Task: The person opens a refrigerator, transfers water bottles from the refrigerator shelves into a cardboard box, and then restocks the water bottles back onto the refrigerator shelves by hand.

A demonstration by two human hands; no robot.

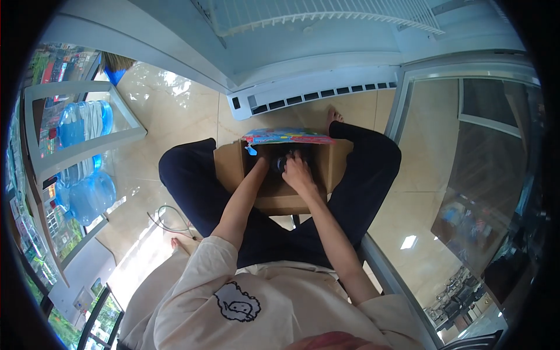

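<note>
An open cardboard box [233,166] stands between my knees, its inside dark. My left hand [263,161] reaches into the left part of the box; shadow hides its fingers. Inside, towards the right, my right hand [297,173] has its fingers curled against a dark, rounded object [281,164], too shaded to name. Colourful blue-and-red plastic packaging [289,137] lies along the far rim of the box.
Ahead is a white refrigerated cabinet with a vented base [321,95] and a wire shelf [326,17]. Its glass door [466,175] swings out at right. Large blue water bottles [87,195] stand at left, near a thin hose [169,219] on the tiled floor.
</note>
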